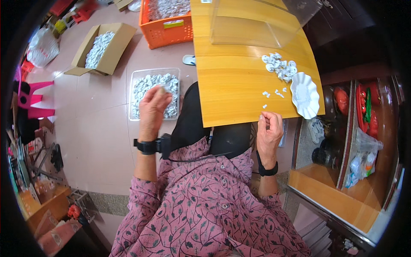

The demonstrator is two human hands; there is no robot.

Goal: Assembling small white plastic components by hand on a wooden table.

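My left hand (pixel 155 105) is over a clear plastic bin (pixel 133 103) filled with small white plastic pieces (pixel 147 81). Its fingers are pinched together, and whatever is between them is too small to make out. At the near edge of the wooden table (pixel 231 85), my right hand (pixel 269 128) has thumb and forefinger closed; anything in the pinch is hidden. Just beyond its fingertips lie several tiny white bits (pixel 266 94). Farther back is a loose pile of round white plastic pieces (pixel 279 66). A white scalloped dish (pixel 310 100) beside the pile holds more tiny white bits.
A clear plastic box (pixel 252 34) stands at the table's far side. On the floor are an orange crate (pixel 169 32) and a cardboard box (pixel 120 40), both with white pieces. Shelves (pixel 334 180) with bags and jars flank the right; a pink stool (pixel 40 112) is far left.
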